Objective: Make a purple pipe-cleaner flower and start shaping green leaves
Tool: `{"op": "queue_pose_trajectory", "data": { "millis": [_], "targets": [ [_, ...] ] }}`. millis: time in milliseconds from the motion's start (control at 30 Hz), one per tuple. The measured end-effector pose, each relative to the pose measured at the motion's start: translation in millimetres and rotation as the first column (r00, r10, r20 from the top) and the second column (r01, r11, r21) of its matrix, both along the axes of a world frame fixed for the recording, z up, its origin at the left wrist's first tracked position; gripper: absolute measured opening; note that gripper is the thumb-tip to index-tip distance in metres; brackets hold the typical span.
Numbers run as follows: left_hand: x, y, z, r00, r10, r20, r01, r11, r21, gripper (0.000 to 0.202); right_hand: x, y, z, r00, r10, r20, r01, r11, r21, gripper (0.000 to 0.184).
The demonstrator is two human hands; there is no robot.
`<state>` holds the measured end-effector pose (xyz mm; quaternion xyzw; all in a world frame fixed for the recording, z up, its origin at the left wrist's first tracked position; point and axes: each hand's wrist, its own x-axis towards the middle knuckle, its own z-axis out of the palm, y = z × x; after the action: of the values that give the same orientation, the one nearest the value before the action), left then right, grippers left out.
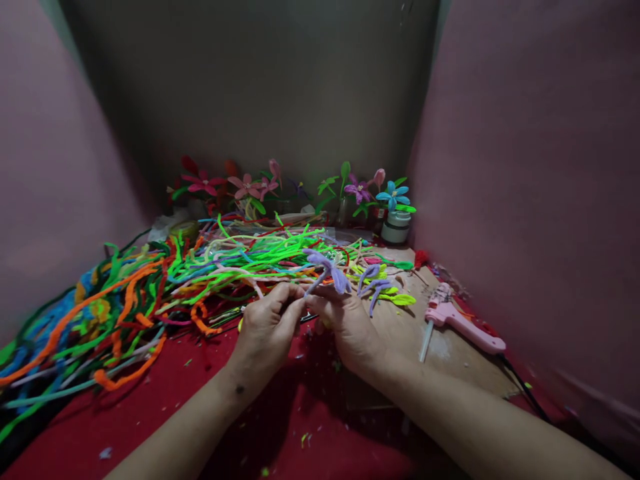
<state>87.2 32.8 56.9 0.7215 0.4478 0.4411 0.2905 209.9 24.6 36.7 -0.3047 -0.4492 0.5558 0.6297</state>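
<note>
A lavender pipe-cleaner flower (pixel 327 268) is pinched between my two hands, its petals pointing up and to the right. My left hand (pixel 267 327) closes thumb and forefinger on the lower end of its stem. Against the same stem, the fingertips of my right hand (pixel 350 327) are pressed together, partly hidden behind the thumb. Just right of my right hand, loose lavender petal pieces (pixel 373 287) and yellow-green leaf pieces (pixel 404 300) lie on a brown board (pixel 400 333). Both hands are above the red cloth (pixel 280 413).
A heap of coloured pipe cleaners (pixel 150 300) spreads across the left and back. A pink glue gun (pixel 467 327) rests on the board at right, its cord running off. Finished flowers (pixel 245 187) and a white jar (pixel 396 227) line the back wall. Scraps dot the cloth.
</note>
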Motion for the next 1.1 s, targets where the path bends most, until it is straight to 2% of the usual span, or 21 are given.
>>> {"op": "queue_pose_trajectory", "data": {
  "millis": [100, 167, 333, 467, 633, 767, 833, 967, 1033, 1100],
  "targets": [
    [2, 0, 3.4, 0.988, -0.034, 0.151, 0.060, 0.984, -0.169, 0.015, 2, 3, -4.0, 0.998, 0.040, -0.038, -0.041, 0.999, -0.030, 0.013],
    [2, 1, 5.9, 0.971, -0.050, 0.232, 0.116, 0.954, -0.278, 0.017, 3, 4, -5.6, 0.994, 0.080, -0.072, -0.085, 0.994, -0.074, 0.013],
    [-2, 5, 10.2, 0.880, -0.081, 0.469, 0.326, 0.821, -0.469, 0.021, 6, 8, -6.2, 0.968, 0.209, -0.138, -0.225, 0.968, -0.111, 0.016],
    [-6, 10, 9.1, 0.825, -0.116, 0.553, 0.445, 0.737, -0.508, 0.019, 5, 11, -5.9, 0.951, 0.247, -0.187, -0.268, 0.958, -0.100, 0.012],
    [-10, 15, 5.9, 0.802, -0.138, 0.581, 0.490, 0.710, -0.506, 0.018, 4, 8, -0.6, 0.961, 0.216, -0.173, -0.227, 0.973, -0.047, 0.004],
    [-9, 15, 5.6, 0.798, -0.156, 0.583, 0.507, 0.696, -0.508, 0.019, 1, 6, 1.3, 0.956, 0.182, -0.229, -0.176, 0.983, 0.050, 0.014],
    [-8, 14, 6.6, 0.822, -0.165, 0.545, 0.478, 0.720, -0.503, 0.019, 1, 6, 0.8, 0.954, 0.171, -0.245, -0.160, 0.985, 0.063, 0.019],
    [-4, 11, 8.0, 0.943, -0.152, 0.297, 0.267, 0.878, -0.396, 0.018, 1, 6, -0.9, 0.960, 0.088, -0.265, -0.085, 0.996, 0.022, 0.014],
    [-3, 9, 5.9, 0.983, -0.129, 0.129, 0.158, 0.955, -0.249, 0.013, 1, 5, -1.5, 0.961, 0.029, -0.276, -0.034, 0.999, -0.012, 0.008],
    [-2, 8, 1.5, 0.996, -0.083, -0.032, 0.082, 0.996, -0.029, 0.009, 0, 5, -1.7, 0.966, -0.003, -0.260, -0.003, 1.000, -0.022, 0.005]
  ]
}}
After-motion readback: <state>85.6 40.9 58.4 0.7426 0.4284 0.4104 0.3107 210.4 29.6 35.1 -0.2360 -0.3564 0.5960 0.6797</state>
